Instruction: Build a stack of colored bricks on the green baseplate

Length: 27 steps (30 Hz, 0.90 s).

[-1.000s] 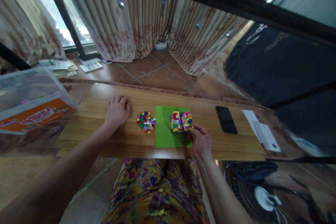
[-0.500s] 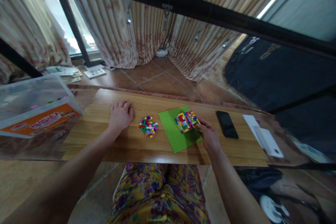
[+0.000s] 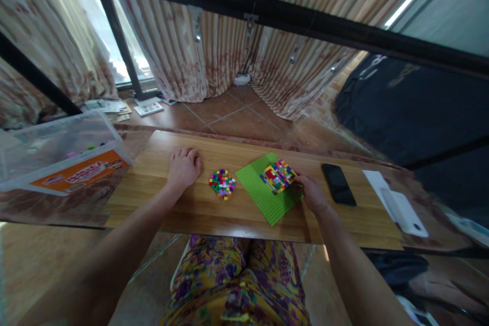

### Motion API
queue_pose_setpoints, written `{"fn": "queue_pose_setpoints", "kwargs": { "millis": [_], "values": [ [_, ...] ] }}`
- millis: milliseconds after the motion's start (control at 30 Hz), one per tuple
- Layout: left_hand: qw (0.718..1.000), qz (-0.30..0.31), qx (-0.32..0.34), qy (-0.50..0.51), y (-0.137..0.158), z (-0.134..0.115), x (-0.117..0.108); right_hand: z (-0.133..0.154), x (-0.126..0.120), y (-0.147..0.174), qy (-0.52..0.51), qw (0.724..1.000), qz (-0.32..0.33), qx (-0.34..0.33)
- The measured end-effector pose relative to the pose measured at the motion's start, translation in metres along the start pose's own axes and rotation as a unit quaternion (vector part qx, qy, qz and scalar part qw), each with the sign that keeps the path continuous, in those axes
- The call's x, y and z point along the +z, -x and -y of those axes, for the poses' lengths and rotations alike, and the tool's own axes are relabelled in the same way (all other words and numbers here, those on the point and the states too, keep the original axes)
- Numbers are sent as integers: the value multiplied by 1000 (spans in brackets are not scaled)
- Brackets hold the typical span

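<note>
A green baseplate (image 3: 263, 198) lies turned at an angle on the wooden table (image 3: 160, 198). On its far right corner stands a block built of many-coloured small bricks (image 3: 278, 175). My right hand (image 3: 313, 194) holds the right edge of the baseplate, fingertips beside the block. A small heap of loose coloured bricks (image 3: 222, 184) lies left of the baseplate. My left hand (image 3: 184, 167) rests palm down on the table left of the heap, fingers curled, holding nothing.
A black phone (image 3: 337, 191) lies right of my right hand, and a white flat device (image 3: 399, 204) near the table's right end. A clear plastic bin with an orange label (image 3: 64, 163) stands at the left. Curtains and tiled floor lie beyond.
My right hand has swung the baseplate with its block anticlockwise, from square to the table edge to a diagonal. My left hand has stayed where it was.
</note>
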State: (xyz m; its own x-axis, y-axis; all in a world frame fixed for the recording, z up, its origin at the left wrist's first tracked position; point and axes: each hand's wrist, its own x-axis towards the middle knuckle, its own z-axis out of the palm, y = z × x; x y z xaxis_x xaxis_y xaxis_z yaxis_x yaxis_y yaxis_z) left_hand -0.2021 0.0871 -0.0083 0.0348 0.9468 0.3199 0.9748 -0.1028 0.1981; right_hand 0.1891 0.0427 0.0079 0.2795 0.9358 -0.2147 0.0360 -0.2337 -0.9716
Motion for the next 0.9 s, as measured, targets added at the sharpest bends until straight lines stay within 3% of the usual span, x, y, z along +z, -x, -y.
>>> {"fn": "queue_pose_setpoints", "kwargs": {
  "millis": [567, 900],
  "values": [
    [1000, -5, -5, 0, 1, -1, 2, -11, 36, 14, 21, 997, 0, -68],
    [1000, 3, -9, 9, 2, -1, 2, -14, 63, 34, 49, 991, 57, -114]
  ]
}}
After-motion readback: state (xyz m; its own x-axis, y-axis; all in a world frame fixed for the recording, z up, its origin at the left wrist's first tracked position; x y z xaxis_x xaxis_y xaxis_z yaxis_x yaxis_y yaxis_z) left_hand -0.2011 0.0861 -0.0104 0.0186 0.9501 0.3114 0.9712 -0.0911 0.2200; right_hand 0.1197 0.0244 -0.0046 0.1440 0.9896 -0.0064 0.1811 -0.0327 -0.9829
